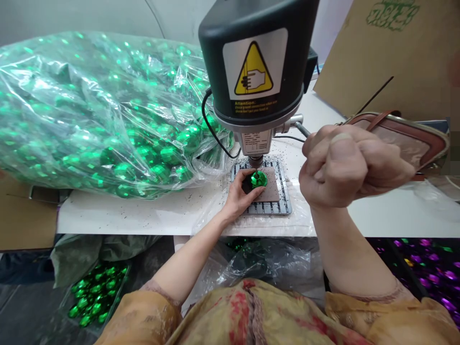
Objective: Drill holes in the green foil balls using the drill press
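Note:
Below the head of a black bench drill press (258,62), my left hand (240,192) pinches a shiny green faceted ball (259,179) between thumb and fingers. The ball rests on a brownish square board (271,191) on the press's slotted metal base (285,203). The drill bit meets the top of the ball; whether it is inside cannot be told. My right hand (341,165) is raised and closed in a fist around the press's feed lever (302,128), whose grip end is hidden in my fingers.
A big clear plastic bag (104,115) of green balls fills the table's left side. A cardboard box (388,57) and a brown-trimmed pouch (406,139) stand right. Dark shavings litter the white table (143,215). Below are a bin of green balls (95,297) and purple balls (431,268).

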A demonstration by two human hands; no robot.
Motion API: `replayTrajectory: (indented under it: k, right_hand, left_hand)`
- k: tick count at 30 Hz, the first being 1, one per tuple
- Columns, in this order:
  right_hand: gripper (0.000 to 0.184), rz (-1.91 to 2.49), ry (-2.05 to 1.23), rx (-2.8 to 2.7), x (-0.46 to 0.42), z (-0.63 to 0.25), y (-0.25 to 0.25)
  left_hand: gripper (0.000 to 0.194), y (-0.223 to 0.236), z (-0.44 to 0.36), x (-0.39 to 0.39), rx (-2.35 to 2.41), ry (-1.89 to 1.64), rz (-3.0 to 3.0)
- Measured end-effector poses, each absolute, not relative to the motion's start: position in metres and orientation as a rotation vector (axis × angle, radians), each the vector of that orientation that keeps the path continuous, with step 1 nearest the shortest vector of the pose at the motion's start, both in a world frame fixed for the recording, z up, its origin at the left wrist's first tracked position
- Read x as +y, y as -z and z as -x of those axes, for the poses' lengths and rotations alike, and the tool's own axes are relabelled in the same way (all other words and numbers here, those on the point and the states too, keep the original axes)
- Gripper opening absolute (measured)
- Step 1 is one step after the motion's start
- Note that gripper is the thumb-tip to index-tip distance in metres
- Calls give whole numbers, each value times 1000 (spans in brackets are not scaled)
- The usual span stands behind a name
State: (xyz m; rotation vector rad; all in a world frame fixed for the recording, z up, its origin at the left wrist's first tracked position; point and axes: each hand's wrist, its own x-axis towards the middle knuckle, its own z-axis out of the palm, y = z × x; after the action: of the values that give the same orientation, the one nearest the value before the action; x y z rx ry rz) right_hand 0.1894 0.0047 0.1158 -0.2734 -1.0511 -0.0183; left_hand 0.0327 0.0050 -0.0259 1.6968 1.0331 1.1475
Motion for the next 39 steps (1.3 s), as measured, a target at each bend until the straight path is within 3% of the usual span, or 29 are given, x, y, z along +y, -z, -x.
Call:
replayTrajectory:
  k: [8, 15, 18, 21, 23, 27, 29, 33, 35, 39]
  right_hand:
    - [58, 245, 105, -1118, 4, -191, -103]
    - [51, 657, -179, -1045, -13, -181, -162]
    - [58, 583, -160, -1025, -10, -178, -174]
    - [60, 554, -173, -1044, -7, -178, -172]
    - [58, 544, -172, -1047, -7, -179, -170]
    - [53, 587, -201, -1002, -9, -178, -171]
    - [53, 585, -193, -994, -8, -178, -171]
    - [55, 500, -191, -1010, -3, -181, -168]
    - [54, 440, -194, -1019, 0, -183, -166]
    - [48, 383, -207, -1033, 2, -186, -165]
  left_hand:
    - [50, 23, -34, 3, 1022, -1172, -1692]
    - [49, 21, -36, -5, 1179, -1263, -1733]
    - [43, 18, -28, -29, 1225, -1446, -1983]
    - [44, 23, -8, -68, 855, -1499, -2472]
    - [38, 32, 8, -95, 585, -1313, -2849]
    - [30, 50, 38, -131, 546, -462, -3230]
    - [29, 48, 46, -132, 550, -483, -3169]
    - [20, 14, 46, -92, 526, -969, -3059]
    - [25, -12, 41, -57, 804, -936, -3041]
    - [38, -58, 28, 12, 1742, -218, -2858]
